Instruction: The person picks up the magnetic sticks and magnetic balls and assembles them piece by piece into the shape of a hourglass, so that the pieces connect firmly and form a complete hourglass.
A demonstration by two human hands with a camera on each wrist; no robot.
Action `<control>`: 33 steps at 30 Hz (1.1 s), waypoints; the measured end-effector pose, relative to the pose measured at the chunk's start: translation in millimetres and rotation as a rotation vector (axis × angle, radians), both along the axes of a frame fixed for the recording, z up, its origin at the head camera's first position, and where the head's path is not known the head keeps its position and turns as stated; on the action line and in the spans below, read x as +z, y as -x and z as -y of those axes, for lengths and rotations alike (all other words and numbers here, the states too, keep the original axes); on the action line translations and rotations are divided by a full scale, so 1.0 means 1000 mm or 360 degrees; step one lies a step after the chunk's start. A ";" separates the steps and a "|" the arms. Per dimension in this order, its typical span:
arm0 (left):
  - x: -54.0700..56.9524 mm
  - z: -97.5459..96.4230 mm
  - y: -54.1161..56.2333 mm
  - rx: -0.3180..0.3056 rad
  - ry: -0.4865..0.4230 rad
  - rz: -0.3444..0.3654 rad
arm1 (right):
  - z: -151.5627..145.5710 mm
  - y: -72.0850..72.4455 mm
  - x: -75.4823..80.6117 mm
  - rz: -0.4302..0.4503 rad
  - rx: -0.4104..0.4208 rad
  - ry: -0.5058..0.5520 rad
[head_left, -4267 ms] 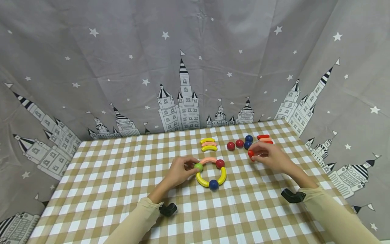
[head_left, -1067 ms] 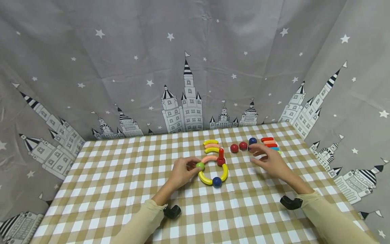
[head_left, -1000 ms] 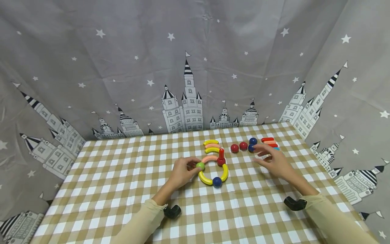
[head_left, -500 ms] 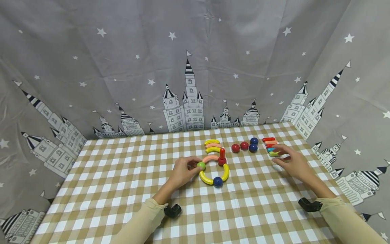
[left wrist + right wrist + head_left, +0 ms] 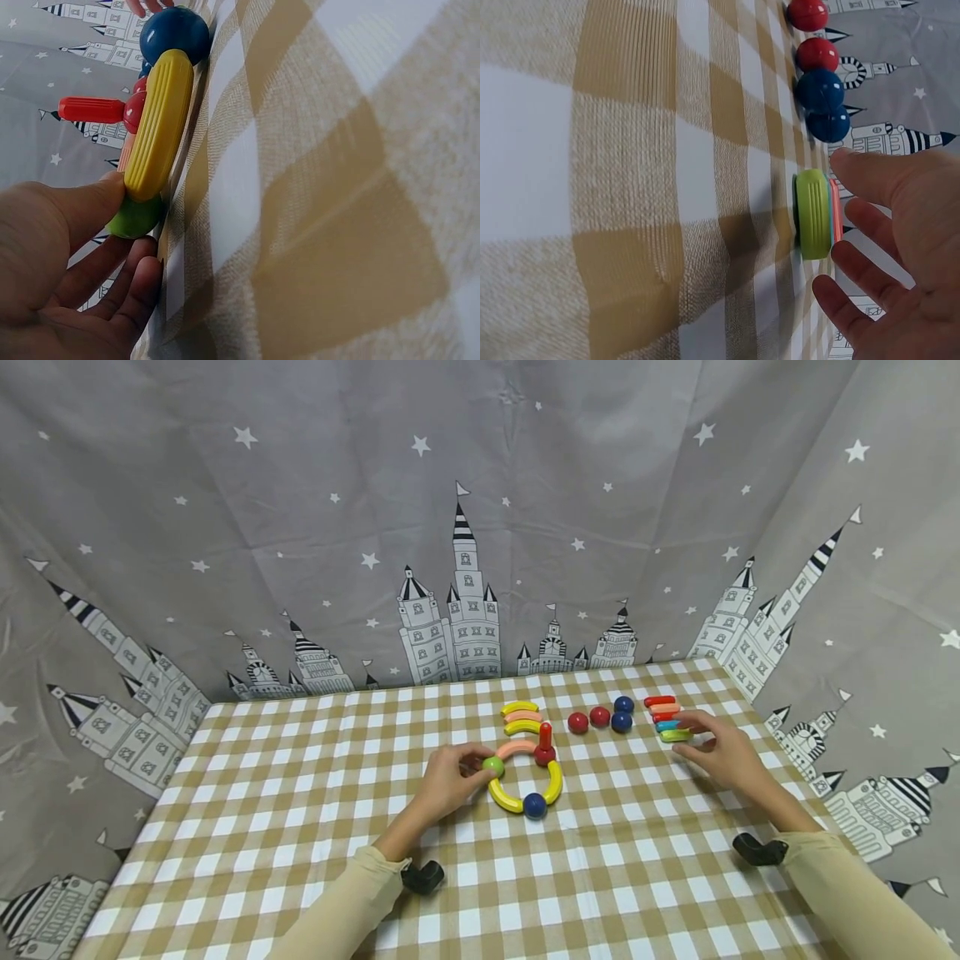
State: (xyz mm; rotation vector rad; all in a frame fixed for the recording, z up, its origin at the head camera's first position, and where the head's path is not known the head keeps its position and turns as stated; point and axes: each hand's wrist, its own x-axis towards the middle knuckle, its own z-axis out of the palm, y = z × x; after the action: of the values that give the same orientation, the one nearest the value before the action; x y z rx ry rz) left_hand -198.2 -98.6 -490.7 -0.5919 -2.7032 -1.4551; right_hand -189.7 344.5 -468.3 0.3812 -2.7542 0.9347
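This is a draped nook (castle-print curtain (image 5: 337, 460), checked tablecloth (image 5: 285, 777)).

green ball (image 5: 492, 767) in left hand (image 5: 447, 782), yellow curve (image 5: 505, 797) and peach curve (image 5: 517, 748) off it, dark blue ball (image 5: 535, 807) and red ball (image 5: 544, 756) at their far ends, lime stick (image 5: 674, 736) by right hand (image 5: 724, 753), brown-white checked cloth (image 5: 300, 802) under both

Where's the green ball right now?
In the head view, the green ball sits at the left of the ring, between a pink arc and a yellow arc, gripped by the left hand.
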 end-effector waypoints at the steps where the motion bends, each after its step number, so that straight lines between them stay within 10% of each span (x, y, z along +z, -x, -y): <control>1: 0.000 0.000 0.000 -0.0002 0.0000 0.0000 | -0.001 0.001 -0.001 -0.0001 0.0000 0.0000; 33: 0.000 0.002 0.001 -0.0032 -0.0011 -0.0004 | -0.006 0.020 -0.008 0.0146 -0.0003 -0.0121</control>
State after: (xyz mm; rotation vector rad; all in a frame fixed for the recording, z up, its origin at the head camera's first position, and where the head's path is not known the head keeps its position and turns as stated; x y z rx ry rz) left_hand -199.5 -100.6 -490.4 -0.6219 -2.6969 -1.4664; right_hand -209.7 350.0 -476.5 0.3569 -2.8789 0.8701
